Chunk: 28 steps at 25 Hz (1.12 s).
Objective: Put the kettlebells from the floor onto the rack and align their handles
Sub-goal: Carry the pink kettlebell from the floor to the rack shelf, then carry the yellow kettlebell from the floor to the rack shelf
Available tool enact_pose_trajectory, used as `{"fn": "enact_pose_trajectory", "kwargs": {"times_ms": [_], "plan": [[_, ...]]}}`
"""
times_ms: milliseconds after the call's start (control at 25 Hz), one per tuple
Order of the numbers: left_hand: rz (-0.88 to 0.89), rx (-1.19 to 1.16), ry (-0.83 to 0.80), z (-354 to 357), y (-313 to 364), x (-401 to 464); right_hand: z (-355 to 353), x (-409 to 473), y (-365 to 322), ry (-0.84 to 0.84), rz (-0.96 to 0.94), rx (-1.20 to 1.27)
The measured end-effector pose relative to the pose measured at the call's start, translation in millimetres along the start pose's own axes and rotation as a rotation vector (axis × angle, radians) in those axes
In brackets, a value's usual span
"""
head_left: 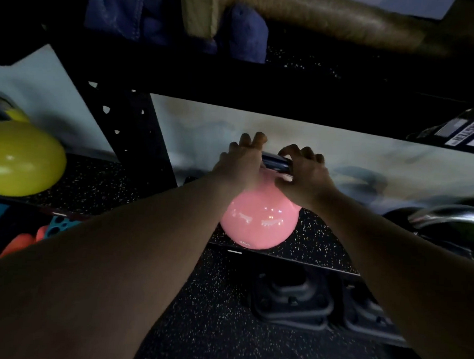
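Pink kettlebell (258,222) is seen set on the lower rack shelf (323,240), close to its front edge, just right of the black upright (138,134). Its metal handle (277,163) is on top, long axis running left-right, roughly along the shelf. Left hand (241,165) is laid at the left end of the handle with fingers spread, grip released. Right hand (303,172) is curled over the right end, grip loosely grasping the handle. Both hands are equally near. A small twist is judged enough for aligning. Yellow kettlebell (17,160) is seen well apart, on the shelf left of the upright
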<state>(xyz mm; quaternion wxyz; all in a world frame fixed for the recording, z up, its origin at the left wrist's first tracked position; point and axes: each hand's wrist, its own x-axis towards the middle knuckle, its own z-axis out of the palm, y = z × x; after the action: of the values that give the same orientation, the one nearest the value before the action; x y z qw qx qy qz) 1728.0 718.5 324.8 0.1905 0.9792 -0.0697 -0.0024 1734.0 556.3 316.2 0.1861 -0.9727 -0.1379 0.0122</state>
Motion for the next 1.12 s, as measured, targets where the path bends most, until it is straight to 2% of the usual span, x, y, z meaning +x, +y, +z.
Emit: {"fn": "enact_pose_trajectory", "kwargs": {"times_ms": [120,200,320,520,640,760,960,1120], "plan": [[-0.015,0.06,0.054,2,-21,-37,-8,-12,-25,0.097,-0.251,-0.098],[-0.044,0.106,0.07,3,-42,-74,-5,-21,-51,0.095,-0.413,-0.108],[-0.168,0.165,0.07,-2,-82,-142,18,-37,-103,-0.022,-0.582,-0.085],[-0.512,0.053,0.043,-1,-163,-319,104,-99,-212,-0.252,-0.77,0.012],[-0.827,-0.03,-0.005,19,-204,-470,177,-173,-286,-0.45,-0.953,0.051],[-1.083,-0.128,-0.032,51,-215,-625,242,-268,-354,-0.621,-1.099,0.036],[-1.457,-0.229,-0.054,98,-175,-857,316,-453,-436,-0.861,-1.291,-0.007],[-1.681,-0.297,0.016,143,-141,-974,368,-569,-458,-0.987,-1.429,-0.121]]}}
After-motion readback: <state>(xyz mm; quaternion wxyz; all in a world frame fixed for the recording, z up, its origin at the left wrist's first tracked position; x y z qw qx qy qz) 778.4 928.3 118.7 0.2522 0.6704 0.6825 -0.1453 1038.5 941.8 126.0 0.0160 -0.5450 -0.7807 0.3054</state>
